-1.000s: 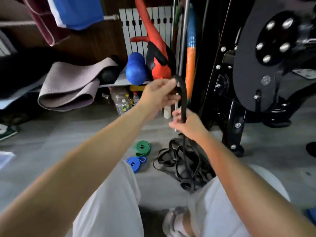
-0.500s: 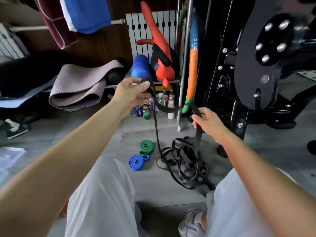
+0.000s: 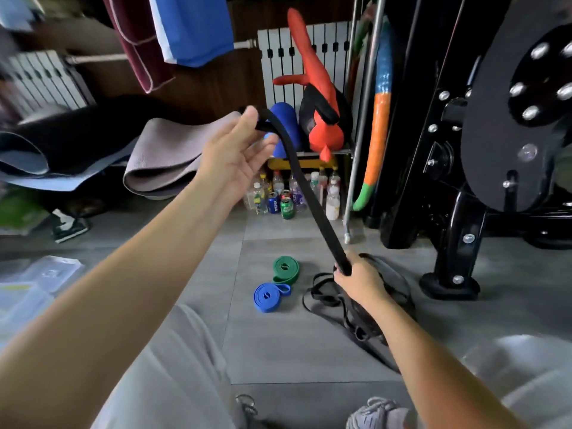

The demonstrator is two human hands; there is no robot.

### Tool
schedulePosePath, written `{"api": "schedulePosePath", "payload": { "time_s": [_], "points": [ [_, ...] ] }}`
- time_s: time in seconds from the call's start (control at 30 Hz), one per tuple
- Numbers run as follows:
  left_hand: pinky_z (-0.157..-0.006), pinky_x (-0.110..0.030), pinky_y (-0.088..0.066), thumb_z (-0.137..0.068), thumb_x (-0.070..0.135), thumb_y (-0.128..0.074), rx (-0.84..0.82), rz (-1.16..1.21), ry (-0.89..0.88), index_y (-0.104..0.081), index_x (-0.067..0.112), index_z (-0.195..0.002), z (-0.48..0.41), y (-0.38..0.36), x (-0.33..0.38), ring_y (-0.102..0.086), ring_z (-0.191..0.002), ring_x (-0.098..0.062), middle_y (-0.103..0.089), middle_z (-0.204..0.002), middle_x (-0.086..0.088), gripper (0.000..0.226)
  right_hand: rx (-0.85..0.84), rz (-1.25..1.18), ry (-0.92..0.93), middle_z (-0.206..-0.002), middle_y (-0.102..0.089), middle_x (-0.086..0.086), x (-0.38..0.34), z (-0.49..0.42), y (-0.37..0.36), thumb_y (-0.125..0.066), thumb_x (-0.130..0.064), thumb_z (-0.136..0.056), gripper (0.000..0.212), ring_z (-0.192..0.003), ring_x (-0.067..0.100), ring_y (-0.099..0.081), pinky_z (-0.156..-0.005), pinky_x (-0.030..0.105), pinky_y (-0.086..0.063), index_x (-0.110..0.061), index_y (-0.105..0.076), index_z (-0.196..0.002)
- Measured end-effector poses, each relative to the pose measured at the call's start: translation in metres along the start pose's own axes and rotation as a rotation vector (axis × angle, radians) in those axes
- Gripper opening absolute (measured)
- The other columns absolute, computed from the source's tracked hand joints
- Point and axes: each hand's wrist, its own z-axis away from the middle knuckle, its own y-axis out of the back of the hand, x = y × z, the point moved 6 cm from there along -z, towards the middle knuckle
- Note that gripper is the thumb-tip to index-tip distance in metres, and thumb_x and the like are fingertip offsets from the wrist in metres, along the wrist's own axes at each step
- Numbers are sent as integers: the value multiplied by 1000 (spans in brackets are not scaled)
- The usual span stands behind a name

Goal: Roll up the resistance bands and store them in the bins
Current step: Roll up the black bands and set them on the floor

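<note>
A black resistance band (image 3: 309, 193) stretches taut and slanted between my two hands. My left hand (image 3: 238, 153) is raised in front of the shelf and pinches the band's upper end between thumb and fingertips, palm facing me. My right hand (image 3: 359, 280) is low near the floor and grips the band's lower part in a fist. Under that hand lies a tangled heap of black bands (image 3: 371, 308). A rolled green band (image 3: 286, 269) and a rolled blue band (image 3: 269, 297) lie on the grey floor to the left of the heap.
Clear plastic bins (image 3: 34, 286) sit on the floor at far left. Bottles and cans (image 3: 288, 196) stand under a shelf holding a blue roller (image 3: 286, 128) and red pad. Rolled mats (image 3: 161, 159) lie left; a black exercise machine (image 3: 483, 168) stands right. My knees are at the bottom.
My left hand has risen and moved right while my right hand dropped toward the heap, pulling the black band straight and taut. The camera tilted down slightly.
</note>
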Motion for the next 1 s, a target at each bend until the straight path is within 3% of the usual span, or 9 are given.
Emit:
{"api": "schedulePosePath", "payload": {
  "time_s": [0.13,0.27,0.47,0.57,0.63,0.67,0.77,0.87,1.0],
  "points": [
    [-65,-24,-55,-89,30,-63,95,17,28,-59,13,-94,-18,27,-5,-65,-67,-14,-70,-75,-3,18,-107,17,-175,-100,-66,3,71,17,0,-56,-37,-90,27,-86,21,-61,-69,31,-45,-19,-57,-110],
    [-67,-29,-47,-94,35,-54,32,-502,78,-52,21,-81,-22,30,-45,-57,-68,-16,-60,-76,0,20,38,-78,-231,-132,-52,16,74,2,52,-48,-37,-96,47,-118,32,-51,-90,36,-40,-4,-47,-130],
    [-63,-26,-42,-98,28,-47,-286,-950,68,-49,23,-70,6,-28,-135,-50,-72,-18,-56,-74,-3,28,171,-58,88,-66,-52,5,-25,-3,141,-58,-30,-91,26,-66,26,-53,-59,32,-38,-13,-50,-72],
    [-70,-17,-43,-88,28,-64,-589,-1014,153,-51,27,-90,36,-55,-185,-53,-87,-12,-57,-89,6,13,211,-211,198,-76,-64,15,-72,4,167,-59,-26,-89,21,-74,33,-63,-67,42,-52,-9,-59,-78],
    [-82,-9,-38,-78,25,-76,-675,-975,189,-50,19,-120,50,-64,-211,-49,-100,-2,-52,-106,15,51,204,-323,257,-86,-68,20,-98,10,174,-59,-24,-89,15,-81,33,-67,-73,49,-54,-10,-62,-85],
    [-80,-7,-39,-77,25,-77,-641,-924,204,-50,16,-125,54,-67,-221,-50,-97,2,-53,-107,16,56,207,-356,287,-85,-68,19,-110,11,175,-59,-23,-89,14,-79,30,-67,-71,45,-55,-10,-62,-86],
    [-59,-3,-43,-88,27,-64,-375,-692,278,-62,17,-102,59,-65,-231,-55,-69,6,-60,-86,11,18,218,-309,370,-74,-62,13,-137,15,171,-59,-25,-89,27,-65,22,-60,-62,34,-48,2,-60,-94],
    [-49,-15,-46,-91,28,-61,-228,-580,333,-58,15,-85,56,-49,-228,-56,-48,-2,-60,-62,4,14,224,-378,327,-91,-66,24,-132,9,172,-58,-26,-90,33,-84,36,-64,-78,50,-53,5,-59,-101],
    [-58,-13,-45,-84,30,-69,-474,-938,246,-53,23,-83,55,-30,-207,-58,-60,-1,-59,-69,8,17,98,-563,201,-74,-54,16,-110,3,158,-58,-25,-89,30,-70,29,-57,-78,60,-51,5,-57,-88]
  ]
}}
